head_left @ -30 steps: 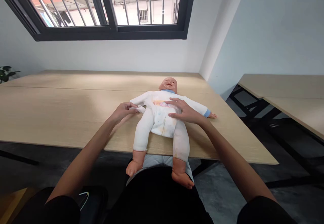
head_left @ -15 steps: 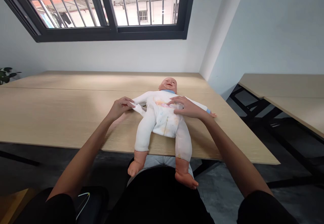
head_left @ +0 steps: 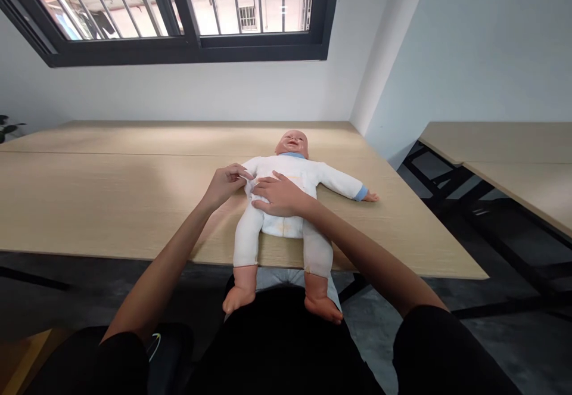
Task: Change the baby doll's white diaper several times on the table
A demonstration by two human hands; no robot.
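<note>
Pale wood-toned boards make up the desk (head_left: 111, 204), and near its front edge a doll (head_left: 295, 167) lies on its back, feet (head_left: 241, 291) hanging past that edge. Its clothed middle is likely stuffed, soft and light; the smooth head (head_left: 292, 140) and feet look like stiff plastic and could slip in a grip, so the trunk seems the better place to take hold. What appears to be a white diaper (head_left: 283, 227) sits between the legs, probably thin and pliable; its broad front edge would likely bear a pull better than its sides. Across the belly lies the right hand (head_left: 277, 195), palm down, fingers somewhat spread. Beside the doll's waist, the left hand (head_left: 226, 187) has its fingers drawn narrow; whether they pinch anything cannot be made out.
</note>
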